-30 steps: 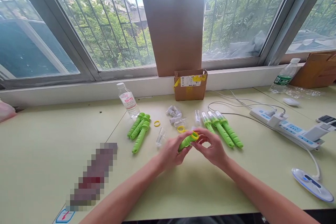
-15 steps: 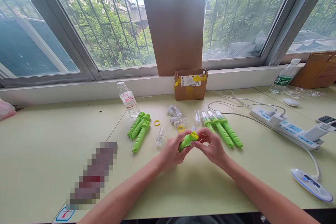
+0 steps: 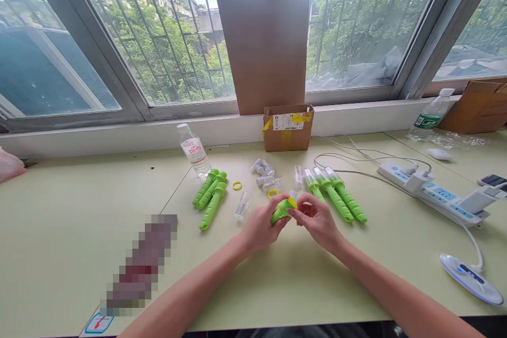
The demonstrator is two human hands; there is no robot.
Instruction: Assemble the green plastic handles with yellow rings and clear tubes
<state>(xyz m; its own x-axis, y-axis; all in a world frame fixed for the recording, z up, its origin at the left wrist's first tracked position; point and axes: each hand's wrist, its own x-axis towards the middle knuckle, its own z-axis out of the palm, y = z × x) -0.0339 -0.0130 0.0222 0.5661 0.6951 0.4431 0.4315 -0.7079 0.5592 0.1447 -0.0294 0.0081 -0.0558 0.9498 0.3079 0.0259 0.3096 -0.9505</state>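
My left hand (image 3: pixel 258 228) is wrapped round a ridged green plastic handle (image 3: pixel 280 213). At the handle's upper right end sits a yellow ring (image 3: pixel 292 202). My right hand (image 3: pixel 320 224) has its thumb and fingers closed at that ring, partly hiding it. Just beyond my hands lie another yellow ring (image 3: pixel 273 193) and several clear plastic tubes (image 3: pixel 273 184). One clear tube (image 3: pixel 242 205) rests left of my left hand, near a third yellow ring (image 3: pixel 237 185). Three green handles (image 3: pixel 213 206) lie farther left. To the right are three green handles with clear tubes (image 3: pixel 336 198) on their ends.
A water bottle (image 3: pixel 194 150) stands behind the left handles, and a small cardboard box (image 3: pixel 288 137) at the back. On the right lie a power strip (image 3: pixel 435 193) with cables and a white oval device (image 3: pixel 470 279). Another bottle (image 3: pixel 430 116) stands far right.
The yellow ring at the handle's end has gone from tilted and standing out to lying closer against it. My right fingers have shifted slightly; my left hand keeps its hold.
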